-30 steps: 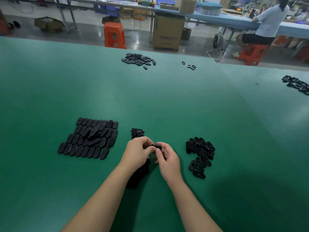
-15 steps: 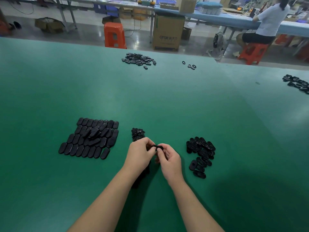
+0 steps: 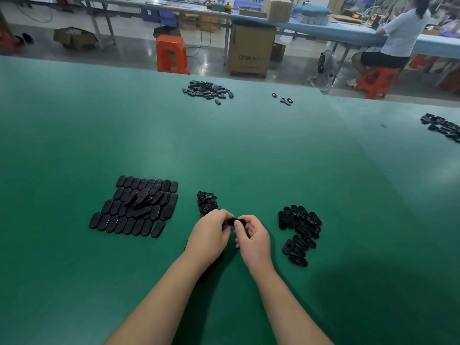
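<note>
**Black part (image 3: 235, 222) pinched between both hands**

Green covers the whole surface (image 3: 249, 150), and the hands meet over its near middle. The left hand (image 3: 209, 235) has its fingers curled down over the left end of the part. The right hand (image 3: 252, 239) pinches the right end, thumb on the near side, fingers bent round the far side. The part sits in the small gap between the two hands, just above the surface; its shape is mostly hidden by the fingers.

Just beyond the left hand lies a small pile (image 3: 206, 201) of tiny black pieces. To the left, apart from the hands, are the rows (image 3: 135, 206) of flat black ovals laid side by side, with a few loose ones heaped on top. To the right, near the right hand, is a right pile (image 3: 300, 226) of black ovals with holes.

At the far edge lie a far pile (image 3: 207, 90) and three rings (image 3: 282, 98). Beyond the surface stand an orange stool (image 3: 171, 54) and a cardboard box (image 3: 251, 49).
</note>
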`<state>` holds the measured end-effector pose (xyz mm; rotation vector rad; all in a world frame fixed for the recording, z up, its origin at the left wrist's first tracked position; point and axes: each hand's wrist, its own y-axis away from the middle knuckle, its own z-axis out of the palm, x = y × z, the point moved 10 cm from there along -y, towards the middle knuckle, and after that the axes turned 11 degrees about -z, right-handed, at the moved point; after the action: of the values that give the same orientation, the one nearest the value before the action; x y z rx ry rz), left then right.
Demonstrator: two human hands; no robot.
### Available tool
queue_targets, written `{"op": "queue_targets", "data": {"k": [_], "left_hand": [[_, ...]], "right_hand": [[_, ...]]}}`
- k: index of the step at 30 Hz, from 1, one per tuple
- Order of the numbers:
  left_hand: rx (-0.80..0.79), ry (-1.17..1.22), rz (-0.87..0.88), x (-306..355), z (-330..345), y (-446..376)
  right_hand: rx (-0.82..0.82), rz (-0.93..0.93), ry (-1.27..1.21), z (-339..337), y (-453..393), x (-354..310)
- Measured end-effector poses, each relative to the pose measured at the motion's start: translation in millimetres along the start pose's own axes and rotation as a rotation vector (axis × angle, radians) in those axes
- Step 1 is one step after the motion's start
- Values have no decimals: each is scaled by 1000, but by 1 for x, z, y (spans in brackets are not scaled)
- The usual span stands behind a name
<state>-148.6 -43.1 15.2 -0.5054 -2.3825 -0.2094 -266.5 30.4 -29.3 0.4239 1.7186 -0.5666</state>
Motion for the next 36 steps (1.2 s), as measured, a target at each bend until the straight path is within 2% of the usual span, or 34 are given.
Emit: {"op": "queue_targets", "data": {"k": [9, 17, 20, 23, 26, 28, 32, 36], "left_hand": [[164, -133, 96, 5, -27, 11], [503, -144, -371, -100, -127, -9], [526, -179, -468, -130, -149, -14], [505, -201, -515, -143, -154, -16], [474, -186, -460, -134, -148, -19], [358, -163, -376, -120, -131, -24], [-58, -124, -258, -94, -74, -24], [-156, -164, -219, -85, -52, -21]], "right_hand": [[-37, -4, -79, 3, 0, -4], [-50, -17, 22, 1, 3, -4], [-61, -19, 37, 2, 3, -5], [-63, -22, 55, 2, 2, -7], [-63, -22, 62, 3, 3, -7], [-64, -21, 65, 3, 3, -7], [-65, -19, 73, 2, 3, -6], [-62, -20, 69, 2, 3, -6]]}}
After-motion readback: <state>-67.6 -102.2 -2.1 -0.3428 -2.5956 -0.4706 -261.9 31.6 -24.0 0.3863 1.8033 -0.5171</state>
